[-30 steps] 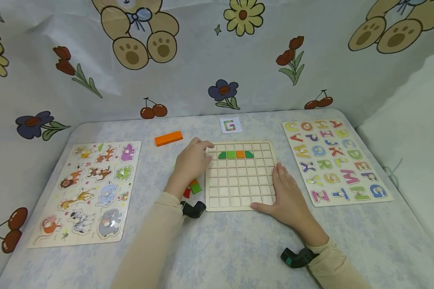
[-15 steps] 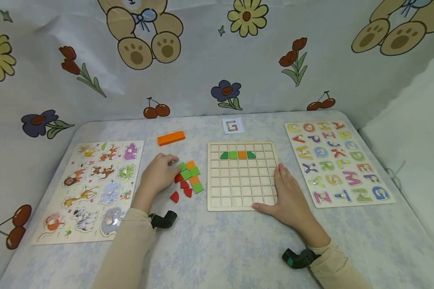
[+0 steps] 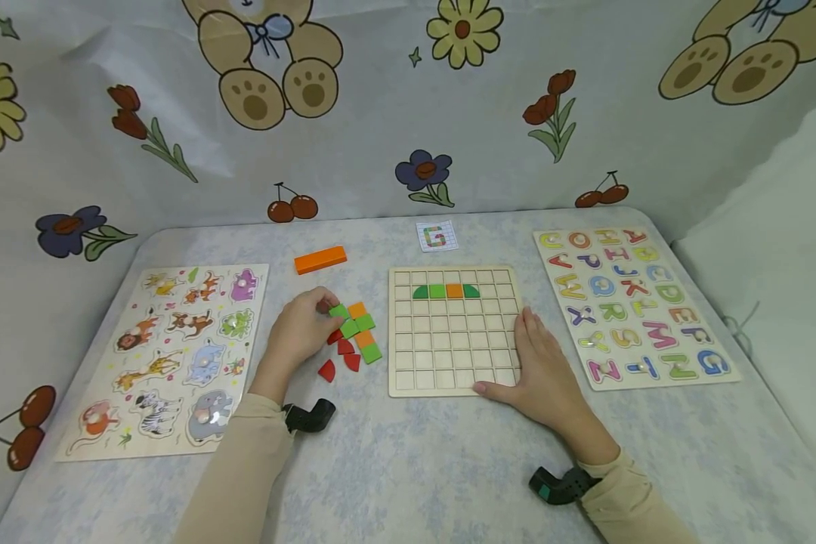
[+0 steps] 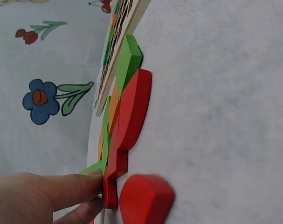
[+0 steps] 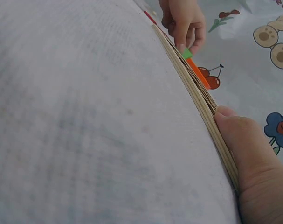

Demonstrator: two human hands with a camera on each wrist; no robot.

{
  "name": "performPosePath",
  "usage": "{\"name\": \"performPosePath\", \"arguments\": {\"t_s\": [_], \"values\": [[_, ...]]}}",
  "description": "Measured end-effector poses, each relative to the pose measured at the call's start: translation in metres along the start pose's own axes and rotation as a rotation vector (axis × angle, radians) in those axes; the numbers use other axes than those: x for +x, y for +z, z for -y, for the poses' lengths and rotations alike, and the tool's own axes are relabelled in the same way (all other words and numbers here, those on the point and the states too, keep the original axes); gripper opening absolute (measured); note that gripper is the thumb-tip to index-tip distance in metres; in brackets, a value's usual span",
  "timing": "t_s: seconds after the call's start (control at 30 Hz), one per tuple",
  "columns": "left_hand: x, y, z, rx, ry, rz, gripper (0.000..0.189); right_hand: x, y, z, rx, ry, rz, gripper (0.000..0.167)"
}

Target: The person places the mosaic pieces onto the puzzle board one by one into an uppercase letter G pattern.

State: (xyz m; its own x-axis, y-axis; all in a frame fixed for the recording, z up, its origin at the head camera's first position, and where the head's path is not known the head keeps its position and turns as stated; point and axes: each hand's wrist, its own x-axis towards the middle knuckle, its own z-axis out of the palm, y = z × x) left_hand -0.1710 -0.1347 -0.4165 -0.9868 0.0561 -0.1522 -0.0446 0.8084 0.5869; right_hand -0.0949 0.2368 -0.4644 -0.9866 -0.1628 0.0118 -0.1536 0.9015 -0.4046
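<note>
One light green square [image 3: 339, 311] is pinched by the left hand [image 3: 299, 326], held tilted by its edge, presumably to lift free of its neighbours; whether it clears the table [image 3: 408, 468], cannot tell. Right hand [image 3: 547, 370] is not grasping: fingers lie extended along the right side of the grid board [image 3: 452, 342], thumb at its near edge, probably to steady it. Loose pieces sit between left hand and board, likely for short reach. Pattern card [image 3: 437, 236] lies beyond the board, likely for easy viewing.

Counts:
- Loose, held one included: four light green squares, two orange squares [image 3: 364, 339], four red pieces [image 3: 326, 370].
- On board, one row: two dark green pieces [image 3: 420, 292], one green tile [image 3: 437, 292], one orange tile [image 3: 454, 291].
- Orange block [image 3: 320, 260]: one, solid or stacked unclear.
- Flanking puzzles: two, animal puzzle [image 3: 197, 355] left, letter puzzle [image 3: 635, 302] right.
</note>
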Motion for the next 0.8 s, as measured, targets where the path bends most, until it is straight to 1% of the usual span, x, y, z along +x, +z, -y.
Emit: {"name": "performPosePath", "arguments": {"t_s": [0.17, 0.33, 0.43, 0.53, 0.63, 0.73, 0.8], "values": [[0.002, 0.001, -0.001, -0.022, -0.033, 0.024, 0.019, 0.000, 0.000, 0.000, -0.003, 0.002, 0.004, 0.140], [0.003, 0.000, -0.004, -0.050, -0.016, -0.008, 0.018, 0.000, -0.001, 0.001, -0.002, 0.001, 0.006, 0.140], [0.004, 0.001, -0.008, -0.099, -0.001, -0.023, 0.017, 0.000, -0.001, 0.001, -0.002, 0.001, 0.006, 0.140], [0.004, 0.004, -0.017, -0.159, 0.015, -0.014, 0.017, 0.000, -0.001, 0.002, -0.002, 0.004, 0.009, 0.140], [0.006, 0.010, -0.029, -0.210, 0.039, 0.009, 0.016, 0.000, -0.001, 0.002, -0.001, 0.005, 0.009, 0.140], [0.008, 0.020, -0.043, -0.228, 0.064, 0.035, 0.016, 0.000, -0.002, 0.001, -0.002, 0.000, 0.006, 0.140], [0.011, 0.027, -0.053, -0.222, 0.078, 0.046, 0.016, 0.000, -0.002, 0.001, -0.004, -0.002, 0.003, 0.140]]}}
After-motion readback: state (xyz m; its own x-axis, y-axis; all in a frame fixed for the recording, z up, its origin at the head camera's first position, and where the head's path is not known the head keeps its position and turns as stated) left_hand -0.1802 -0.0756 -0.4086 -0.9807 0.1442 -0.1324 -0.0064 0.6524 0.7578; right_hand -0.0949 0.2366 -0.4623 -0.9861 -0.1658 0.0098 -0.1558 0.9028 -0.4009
